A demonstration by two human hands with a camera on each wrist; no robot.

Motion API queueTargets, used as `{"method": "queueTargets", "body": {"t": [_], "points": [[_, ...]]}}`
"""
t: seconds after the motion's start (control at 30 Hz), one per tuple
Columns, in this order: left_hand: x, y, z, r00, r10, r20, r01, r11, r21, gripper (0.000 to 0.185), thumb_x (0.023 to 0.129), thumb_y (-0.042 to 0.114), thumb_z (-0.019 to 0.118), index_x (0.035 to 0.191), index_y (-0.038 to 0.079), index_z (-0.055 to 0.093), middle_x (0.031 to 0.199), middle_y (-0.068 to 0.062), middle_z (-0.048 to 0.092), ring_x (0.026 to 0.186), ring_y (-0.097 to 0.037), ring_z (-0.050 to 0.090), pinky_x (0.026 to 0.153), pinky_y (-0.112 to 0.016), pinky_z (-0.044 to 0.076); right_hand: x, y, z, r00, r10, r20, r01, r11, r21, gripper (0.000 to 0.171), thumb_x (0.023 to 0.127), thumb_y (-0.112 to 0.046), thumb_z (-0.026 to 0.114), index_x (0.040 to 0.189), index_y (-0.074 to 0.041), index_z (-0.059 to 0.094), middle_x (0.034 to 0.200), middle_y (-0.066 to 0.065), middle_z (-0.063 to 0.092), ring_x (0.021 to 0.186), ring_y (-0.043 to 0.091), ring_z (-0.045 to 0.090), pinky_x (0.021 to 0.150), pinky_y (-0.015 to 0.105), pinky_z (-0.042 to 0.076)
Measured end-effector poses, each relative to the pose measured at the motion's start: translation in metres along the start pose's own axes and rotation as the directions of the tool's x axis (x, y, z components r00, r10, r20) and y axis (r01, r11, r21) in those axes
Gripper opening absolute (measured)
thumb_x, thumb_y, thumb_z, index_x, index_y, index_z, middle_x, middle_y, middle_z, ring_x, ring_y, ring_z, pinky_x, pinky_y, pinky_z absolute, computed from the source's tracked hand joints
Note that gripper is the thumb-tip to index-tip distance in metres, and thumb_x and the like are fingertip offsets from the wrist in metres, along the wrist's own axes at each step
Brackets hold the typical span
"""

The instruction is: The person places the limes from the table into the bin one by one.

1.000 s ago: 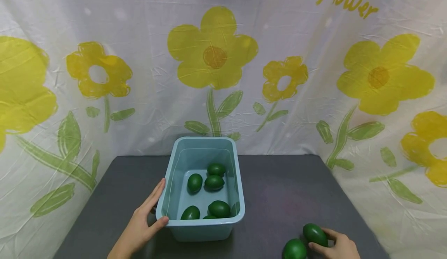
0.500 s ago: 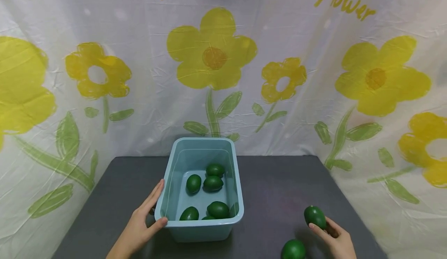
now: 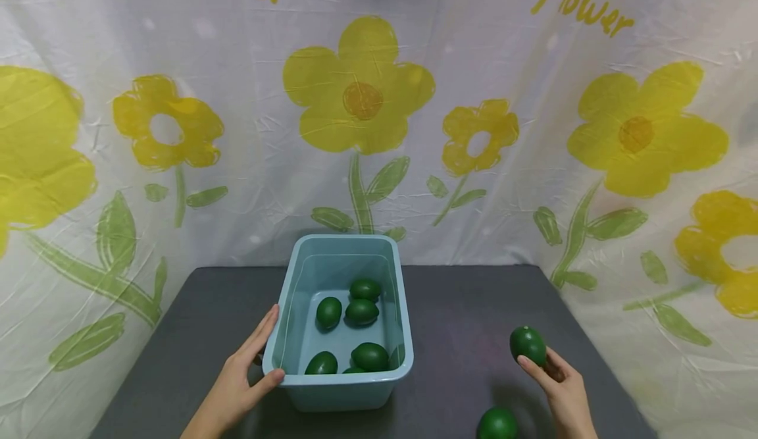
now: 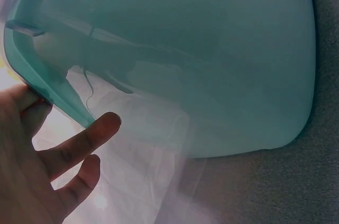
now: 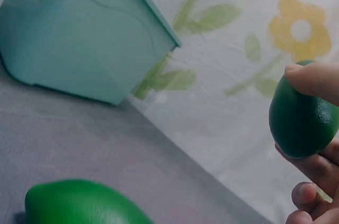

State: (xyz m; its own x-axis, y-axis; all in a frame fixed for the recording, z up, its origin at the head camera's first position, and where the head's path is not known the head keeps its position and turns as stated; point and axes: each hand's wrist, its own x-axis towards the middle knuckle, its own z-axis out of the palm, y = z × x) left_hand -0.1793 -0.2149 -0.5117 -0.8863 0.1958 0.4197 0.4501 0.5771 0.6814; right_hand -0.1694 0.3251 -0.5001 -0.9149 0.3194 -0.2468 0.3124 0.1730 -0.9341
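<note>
My right hand (image 3: pixel 562 380) pinches a glossy dark green lime (image 3: pixel 528 345) between thumb and fingertips, raised above the table on the right. A second lime (image 3: pixel 497 424) lies on the table below it, at the frame's bottom edge. Left of centre stands a light blue plastic bin (image 3: pixel 337 380) with several limes inside, one partly hidden behind the front rim. At the bin's left front corner rests my left hand (image 3: pixel 239 376), fingers along the side and thumb on the rim. The left wrist view shows its extended fingers (image 4: pixel 79 144) against the rim.
The dark grey table (image 3: pixel 468 320) narrows away from me. White cloth (image 3: pixel 254 228) printed with yellow flowers hangs behind it and along both sides.
My right hand has lifted the lime off the table, away from the one beside it, and moved it up and forward. The left hand stays at the bin.
</note>
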Motion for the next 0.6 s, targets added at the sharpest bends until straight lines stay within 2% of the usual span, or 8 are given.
{"method": "queueTargets", "body": {"t": [0.07, 0.13, 0.2, 0.27, 0.37, 0.6], "points": [[0.0, 0.0, 0.0, 1.0, -0.001, 0.001, 0.001, 1.0, -0.001, 0.088, 0.097, 0.024, 0.076, 0.17, 0.024, 0.027, 0.176, 0.006, 0.025, 0.143, 0.018, 0.025, 0.083, -0.031, 0.058, 0.0, -0.004, 0.002, 1.0, -0.011, 0.003, 0.011, 1.0, 0.008, 0.092, 0.095, -0.048, 0.079, 0.166, -0.007, 0.036, 0.146, 0.005, 0.064, 0.092, -0.018, 0.057, 0.118, 0.063, 0.034], [0.0, 0.0, 0.0, 1.0, -0.001, 0.003, 0.001, 1.0, -0.002, 0.089, 0.097, 0.024, 0.076, 0.17, 0.024, 0.027, 0.176, 0.005, 0.025, 0.143, 0.018, 0.025, 0.083, -0.031, 0.058, 0.001, -0.007, 0.005, 1.0, -0.027, 0.003, 0.027, 1.0, 0.004, 0.091, 0.095, -0.047, 0.079, 0.166, -0.007, 0.037, 0.141, -0.002, 0.066, 0.094, -0.017, 0.057, 0.115, 0.059, 0.04], [0.0, 0.001, -0.001, 1.0, 0.002, 0.003, -0.002, 1.0, -0.004, 0.089, 0.097, 0.024, 0.076, 0.17, 0.023, 0.027, 0.176, 0.002, 0.026, 0.142, 0.018, 0.027, 0.082, -0.031, 0.058, 0.001, -0.01, 0.008, 0.999, -0.047, 0.0, 0.047, 0.999, -0.006, 0.087, 0.096, -0.046, 0.079, 0.164, -0.008, 0.04, 0.132, -0.011, 0.069, 0.098, -0.016, 0.058, 0.11, 0.044, 0.048], [-0.001, 0.001, 0.0, 1.0, 0.0, 0.001, 0.0, 1.0, -0.002, 0.089, 0.097, 0.024, 0.076, 0.17, 0.023, 0.027, 0.176, 0.0, 0.027, 0.142, 0.018, 0.027, 0.082, -0.031, 0.057, 0.002, -0.013, 0.011, 0.998, -0.069, -0.006, 0.069, 0.998, -0.007, 0.082, 0.096, -0.043, 0.08, 0.162, -0.008, 0.044, 0.119, -0.022, 0.069, 0.101, -0.013, 0.06, 0.099, 0.027, 0.05], [-0.001, 0.0, 0.0, 1.0, 0.001, 0.0, -0.001, 1.0, -0.001, 0.089, 0.097, 0.025, 0.077, 0.17, 0.023, 0.027, 0.175, -0.007, 0.029, 0.142, 0.017, 0.027, 0.082, -0.031, 0.057, 0.003, -0.015, 0.016, 0.995, -0.103, -0.014, 0.103, 0.995, 0.004, 0.078, 0.096, -0.038, 0.081, 0.159, -0.006, 0.048, 0.108, -0.03, 0.068, 0.103, -0.01, 0.062, 0.086, 0.014, 0.049], [0.0, 0.0, -0.001, 1.0, 0.004, 0.004, -0.004, 1.0, -0.011, 0.088, 0.097, 0.025, 0.076, 0.17, 0.023, 0.027, 0.174, -0.011, 0.03, 0.142, 0.016, 0.03, 0.081, -0.03, 0.057, 0.004, -0.02, 0.027, 0.989, -0.147, -0.028, 0.148, 0.989, 0.021, 0.072, 0.096, -0.032, 0.082, 0.156, -0.005, 0.052, 0.104, -0.031, 0.069, 0.103, -0.006, 0.063, 0.086, 0.015, 0.049]]}}
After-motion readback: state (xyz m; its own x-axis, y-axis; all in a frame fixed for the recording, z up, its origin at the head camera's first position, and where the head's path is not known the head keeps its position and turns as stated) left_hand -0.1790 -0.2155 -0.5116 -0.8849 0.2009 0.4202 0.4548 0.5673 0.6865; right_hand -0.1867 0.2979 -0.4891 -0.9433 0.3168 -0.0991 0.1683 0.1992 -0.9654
